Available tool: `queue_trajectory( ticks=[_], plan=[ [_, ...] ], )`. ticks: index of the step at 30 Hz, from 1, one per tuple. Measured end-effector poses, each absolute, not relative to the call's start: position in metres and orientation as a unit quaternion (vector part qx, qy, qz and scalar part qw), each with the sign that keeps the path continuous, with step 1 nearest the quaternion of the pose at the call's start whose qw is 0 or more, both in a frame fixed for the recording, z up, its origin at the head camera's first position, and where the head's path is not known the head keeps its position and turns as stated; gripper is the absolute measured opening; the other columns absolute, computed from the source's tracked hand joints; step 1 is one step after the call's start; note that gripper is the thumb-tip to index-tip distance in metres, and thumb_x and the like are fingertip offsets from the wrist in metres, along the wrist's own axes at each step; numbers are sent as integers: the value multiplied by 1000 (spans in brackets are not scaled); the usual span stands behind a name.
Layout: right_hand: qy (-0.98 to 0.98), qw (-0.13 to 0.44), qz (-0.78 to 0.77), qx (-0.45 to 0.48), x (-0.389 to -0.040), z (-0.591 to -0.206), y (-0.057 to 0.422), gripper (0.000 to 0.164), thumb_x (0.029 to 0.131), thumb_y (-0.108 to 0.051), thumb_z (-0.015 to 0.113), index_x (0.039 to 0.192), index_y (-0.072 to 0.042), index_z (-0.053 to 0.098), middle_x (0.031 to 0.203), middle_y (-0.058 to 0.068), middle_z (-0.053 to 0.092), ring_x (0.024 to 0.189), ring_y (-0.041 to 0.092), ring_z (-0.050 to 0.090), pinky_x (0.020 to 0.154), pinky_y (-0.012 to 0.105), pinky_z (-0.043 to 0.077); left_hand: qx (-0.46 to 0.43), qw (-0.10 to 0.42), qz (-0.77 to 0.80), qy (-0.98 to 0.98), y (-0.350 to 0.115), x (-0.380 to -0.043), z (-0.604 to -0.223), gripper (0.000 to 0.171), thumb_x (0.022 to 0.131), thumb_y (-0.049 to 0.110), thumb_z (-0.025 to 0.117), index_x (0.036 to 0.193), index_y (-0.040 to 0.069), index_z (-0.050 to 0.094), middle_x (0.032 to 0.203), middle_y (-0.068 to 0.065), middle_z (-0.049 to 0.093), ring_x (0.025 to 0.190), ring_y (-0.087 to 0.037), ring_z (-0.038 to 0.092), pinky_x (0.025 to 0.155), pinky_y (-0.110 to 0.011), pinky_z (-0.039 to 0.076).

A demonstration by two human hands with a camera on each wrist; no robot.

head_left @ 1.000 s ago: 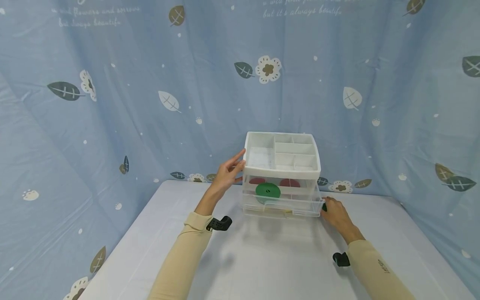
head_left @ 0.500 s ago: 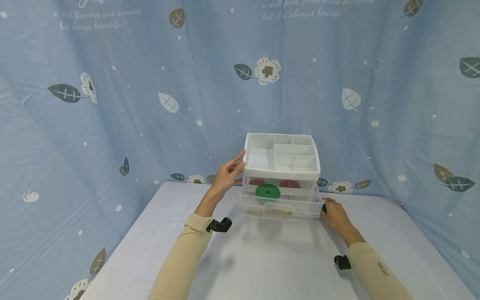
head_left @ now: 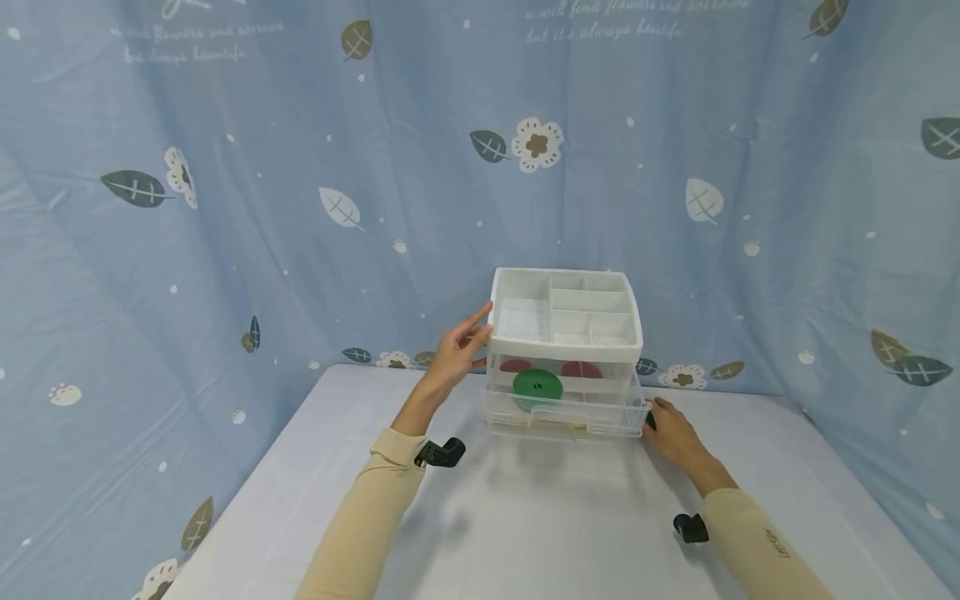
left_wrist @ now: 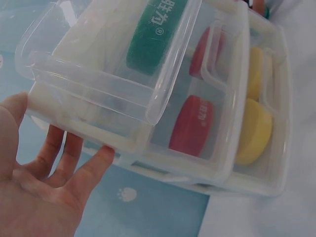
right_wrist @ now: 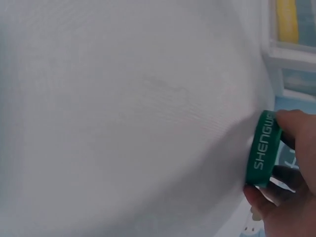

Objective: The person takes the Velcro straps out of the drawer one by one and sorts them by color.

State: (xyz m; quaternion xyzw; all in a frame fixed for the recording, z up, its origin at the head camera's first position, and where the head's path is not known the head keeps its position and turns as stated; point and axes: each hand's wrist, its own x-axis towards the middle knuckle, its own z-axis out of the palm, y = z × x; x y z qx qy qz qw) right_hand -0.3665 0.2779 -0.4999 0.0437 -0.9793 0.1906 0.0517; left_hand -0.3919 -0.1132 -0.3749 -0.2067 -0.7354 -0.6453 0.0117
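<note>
Fingers (left_wrist: 89, 175) extended, the left hand (head_left: 451, 357) touches a white-and-clear plastic drawer unit (head_left: 564, 351) on a white table (head_left: 540, 525); the right hand (head_left: 677, 436) pinches a round, white-lettered green roll (right_wrist: 263, 150) beside the unit's right side.

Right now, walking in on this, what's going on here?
A person holds a green roll in their right-hand grip, beside the white drawer unit. Their left-hand grip touches the unit's other side with fingers spread. The clear top drawer is pulled out, with another green roll inside. Red rolls and yellow rolls show in the drawers below. The held roll is outside the unit.
</note>
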Motion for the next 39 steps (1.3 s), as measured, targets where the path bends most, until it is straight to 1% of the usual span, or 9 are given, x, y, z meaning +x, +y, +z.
queue_trajectory(
  ticks=[3, 6, 10, 15, 19, 22, 26, 33, 39],
  plan=[
    [-978, 31, 202, 45, -363, -494, 280, 56, 97, -21, 55, 139, 15, 42, 144, 43, 32, 130, 61, 35, 107, 71, 34, -212, 11, -645, -735, -113, -392, -376, 48, 101, 40, 52, 147, 47, 40, 132, -9, 57, 126, -26, 57, 100, -47, 54],
    [-977, 29, 201, 60, -359, -487, 282, 57, 97, -22, 59, 137, 16, 44, 142, 43, 35, 129, 61, 37, 105, 71, 36, -216, 13, -644, -734, -113, -392, -376, 48, 101, 40, 52, 147, 46, 40, 133, -10, 57, 126, -28, 57, 99, -47, 54],
    [-976, 32, 200, 81, -358, -476, 285, 54, 96, -27, 62, 132, 12, 53, 137, 39, 46, 126, 57, 44, 102, 69, 40, -217, 15, -643, -734, -114, -393, -376, 48, 101, 41, 52, 147, 46, 40, 134, -11, 56, 126, -28, 57, 98, -47, 54],
    [-975, 12, 201, 94, -356, -461, 287, 51, 96, -30, 62, 130, 8, 57, 131, 32, 57, 121, 51, 52, 98, 67, 45, -220, 13, -647, -730, -115, -392, -375, 47, 102, 39, 51, 147, 45, 39, 135, -11, 57, 126, -28, 57, 100, -48, 53],
    [-975, -1, 190, 112, -354, -449, 287, 52, 96, -30, 62, 130, 9, 57, 129, 31, 59, 119, 51, 54, 96, 66, 47, -220, 10, -649, -728, -115, -392, -376, 47, 102, 39, 51, 147, 46, 39, 135, -12, 56, 126, -29, 57, 102, -50, 52],
    [-975, -12, 181, 125, -352, -441, 286, 53, 95, -32, 63, 128, 9, 58, 129, 31, 59, 120, 52, 53, 96, 67, 47, -221, 10, -647, -730, -114, -392, -377, 48, 102, 40, 51, 147, 46, 39, 135, -12, 55, 125, -28, 57, 101, -48, 52],
    [-973, -30, 177, 148, -348, -430, 284, 50, 96, -33, 63, 126, 7, 61, 126, 28, 63, 118, 50, 57, 94, 66, 49, -223, 11, -647, -729, -114, -391, -377, 48, 102, 38, 51, 148, 46, 38, 135, -12, 55, 124, -27, 57, 101, -47, 53],
    [-961, -61, 203, 179, -336, -404, 278, 43, 94, -26, 65, 120, 8, 63, 111, 22, 70, 101, 39, 67, 82, 54, 58, -219, 11, -650, -728, -113, -390, -377, 47, 103, 36, 51, 147, 47, 39, 136, -12, 55, 124, -28, 57, 102, -50, 51],
    [-960, -87, 194, 185, -328, -378, 273, 46, 94, -26, 66, 122, 10, 61, 113, 24, 68, 99, 37, 67, 80, 51, 60, -216, 14, -646, -732, -114, -389, -376, 47, 102, 39, 51, 147, 47, 39, 135, -11, 55, 124, -27, 57, 102, -48, 52]
  ],
)
